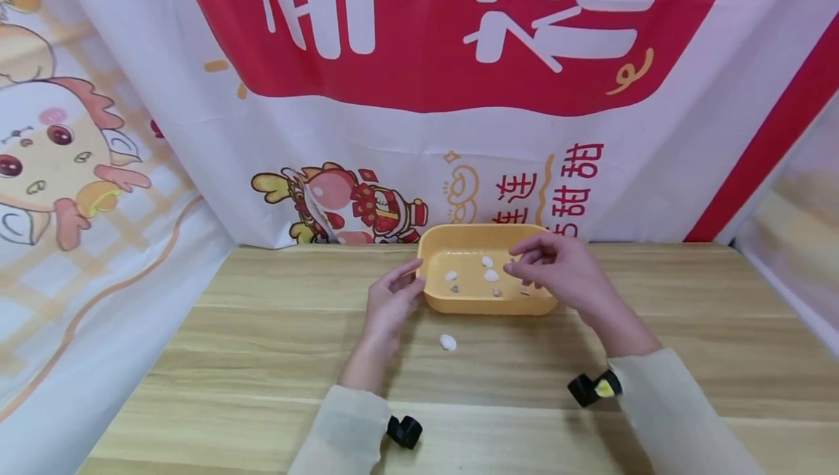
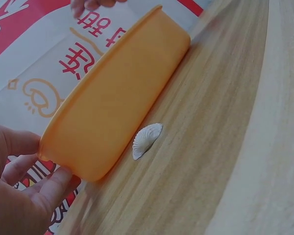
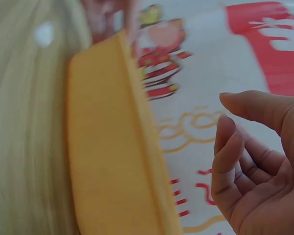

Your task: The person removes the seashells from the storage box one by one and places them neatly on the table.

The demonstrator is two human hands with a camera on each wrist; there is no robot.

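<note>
A yellow-orange tray point(image 1: 485, 305) stands at the back of the wooden table and holds several small white shells point(image 1: 491, 275). My left hand point(image 1: 396, 296) rests its fingertips against the tray's left wall, and the left wrist view shows those fingers point(image 2: 49, 188) at the corner of the tray point(image 2: 117, 98). Over the tray's right half hovers my right hand point(image 1: 537, 267). In the right wrist view its fingers point(image 3: 235, 161) are loosely curled with nothing between them, beside the tray point(image 3: 108, 156). One white ribbed shell point(image 1: 448, 342) point(image 2: 147, 139) lies on the table just in front of the tray.
A red and white printed banner point(image 1: 419, 132) hangs close behind the tray and along both sides. The wooden table point(image 1: 262, 358) stretches bare toward me. Black wrist cameras point(image 1: 403, 431) point(image 1: 593, 389) sit on my sleeves.
</note>
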